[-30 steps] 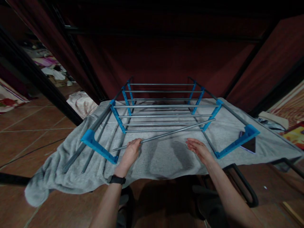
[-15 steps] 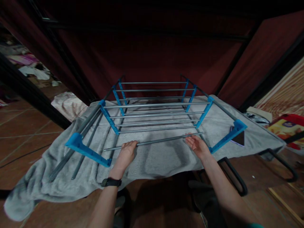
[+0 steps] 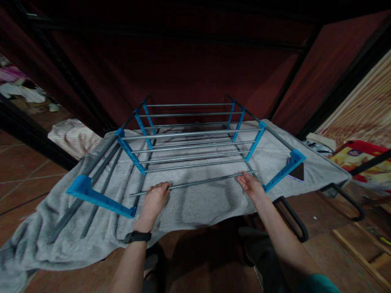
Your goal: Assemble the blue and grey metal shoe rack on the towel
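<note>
A loose grey metal rod point(image 3: 201, 183) lies almost level across the front of a rack with blue plastic brackets point(image 3: 128, 148) and several grey rods. My left hand point(image 3: 154, 199), with a black watch on its wrist, is closed round the rod near its left end. My right hand point(image 3: 251, 185) pinches the rod near its right end. The rack rests on a grey towel point(image 3: 195, 203). A blue bracket arm point(image 3: 97, 198) lies just left of my left hand, and another blue bracket arm point(image 3: 282, 171) lies right of my right hand.
Two loose grey rods point(image 3: 91, 203) lie on the towel at the left. A dark phone-like object point(image 3: 295, 171) sits by the right bracket. Dark red curtain hangs behind. Black curved bars point(image 3: 295, 219), a coloured box point(image 3: 357, 156) and tiled floor lie around.
The rod swung from a slant to nearly level. My right hand, open a second ago, took hold of its right end. The view has shifted right.
</note>
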A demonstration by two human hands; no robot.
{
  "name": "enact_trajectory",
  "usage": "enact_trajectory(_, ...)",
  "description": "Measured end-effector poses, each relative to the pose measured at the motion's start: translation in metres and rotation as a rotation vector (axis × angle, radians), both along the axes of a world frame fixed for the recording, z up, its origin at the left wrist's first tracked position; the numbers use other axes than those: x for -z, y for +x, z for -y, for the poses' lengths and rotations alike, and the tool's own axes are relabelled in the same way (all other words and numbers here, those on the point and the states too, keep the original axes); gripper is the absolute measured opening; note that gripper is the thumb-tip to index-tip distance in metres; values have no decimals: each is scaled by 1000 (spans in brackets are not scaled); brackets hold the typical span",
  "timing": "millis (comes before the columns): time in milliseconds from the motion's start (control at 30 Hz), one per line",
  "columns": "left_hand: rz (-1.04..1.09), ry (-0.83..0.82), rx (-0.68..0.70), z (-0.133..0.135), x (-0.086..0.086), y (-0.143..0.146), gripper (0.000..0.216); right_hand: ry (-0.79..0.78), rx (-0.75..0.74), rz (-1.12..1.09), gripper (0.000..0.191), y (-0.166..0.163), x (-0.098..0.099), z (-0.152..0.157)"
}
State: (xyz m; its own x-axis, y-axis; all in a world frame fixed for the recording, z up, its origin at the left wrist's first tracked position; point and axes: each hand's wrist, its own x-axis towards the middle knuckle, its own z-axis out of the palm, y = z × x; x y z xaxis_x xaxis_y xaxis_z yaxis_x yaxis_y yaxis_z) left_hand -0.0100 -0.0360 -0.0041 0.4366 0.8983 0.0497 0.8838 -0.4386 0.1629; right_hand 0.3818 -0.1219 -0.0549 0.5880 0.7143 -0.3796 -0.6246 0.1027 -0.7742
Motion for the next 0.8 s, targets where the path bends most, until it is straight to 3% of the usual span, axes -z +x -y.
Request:
enact_trajectory(267,4,-4,-53,2,-1,-1,21,-60,22,50,21,2,2,1)
enact_trajectory(500,1,-106,-82,4,-10,5,14,-72,35,-9,13,2,-4,1)
enact_trajectory(800,-19,-85,-63,7,-1,5,13,-73,27,32,15,12,7,4)
